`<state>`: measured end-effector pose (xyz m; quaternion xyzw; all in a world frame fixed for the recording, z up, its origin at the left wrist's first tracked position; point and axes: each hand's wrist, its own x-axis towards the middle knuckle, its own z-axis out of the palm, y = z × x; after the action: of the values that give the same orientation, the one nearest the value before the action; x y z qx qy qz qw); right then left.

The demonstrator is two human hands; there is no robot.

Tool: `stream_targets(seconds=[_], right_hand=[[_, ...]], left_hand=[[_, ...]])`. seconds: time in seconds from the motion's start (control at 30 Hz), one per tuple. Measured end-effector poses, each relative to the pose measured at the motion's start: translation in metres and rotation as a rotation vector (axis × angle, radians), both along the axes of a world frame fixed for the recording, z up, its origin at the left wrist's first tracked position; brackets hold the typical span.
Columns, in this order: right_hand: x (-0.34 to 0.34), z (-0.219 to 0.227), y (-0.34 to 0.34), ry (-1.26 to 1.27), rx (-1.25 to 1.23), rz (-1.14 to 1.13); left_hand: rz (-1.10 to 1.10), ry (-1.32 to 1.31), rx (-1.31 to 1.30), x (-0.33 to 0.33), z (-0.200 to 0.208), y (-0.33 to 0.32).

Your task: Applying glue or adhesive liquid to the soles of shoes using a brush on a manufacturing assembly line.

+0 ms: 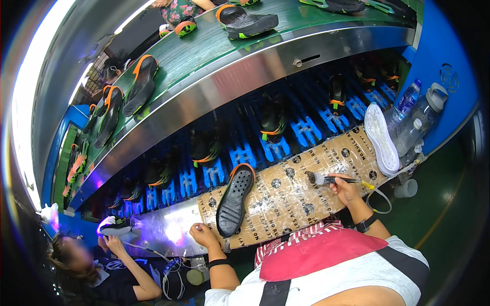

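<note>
In my right hand [345, 189] is a brush [320, 178] with pale bristles, dark at the tip, and a black handle. A thin clear tube [380, 194] with a yellow fitting runs from its handle end. The bristles hover over or touch the taped cardboard [286, 191]; I cannot tell which. A black shoe sole [236, 201] with an orange rim at its far end lies on the cardboard, holes and ridges facing up. Beside its near end, at the bench edge, my left hand [203, 235] has curled fingers, with nothing visible in them.
A white sole [380, 137] lies at the bench's right end, near bottles [408, 104]. Ahead, blue racks [306, 131] hold dark shoes under a green conveyor [194, 56] carrying soles. A co-worker [76, 260] at left handles a sole [115, 230] under violet light.
</note>
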<state>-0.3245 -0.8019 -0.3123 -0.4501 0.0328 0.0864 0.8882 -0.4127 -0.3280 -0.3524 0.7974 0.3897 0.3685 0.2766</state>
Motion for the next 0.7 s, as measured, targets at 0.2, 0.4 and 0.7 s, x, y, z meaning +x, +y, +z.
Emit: stream_targets(seconds=[0.2,0.4,0.7], right_hand=[[0.0012,-0.0031,-0.0003,-0.016,0.038,0.022],[0.0004,-0.0005,0.0011,-0.017,0.022,0.006],[0.0005,-0.0034,0.0006,-0.017,0.014,0.012]], left_hand=[[-0.005,0.002,0.034,-0.0001,0.0015,-0.0002],[-0.007,0.013,-0.011,-0.0003,0.0046,-0.0026],[-0.013,0.0,0.003,-0.0001,0.0053,-0.0045]])
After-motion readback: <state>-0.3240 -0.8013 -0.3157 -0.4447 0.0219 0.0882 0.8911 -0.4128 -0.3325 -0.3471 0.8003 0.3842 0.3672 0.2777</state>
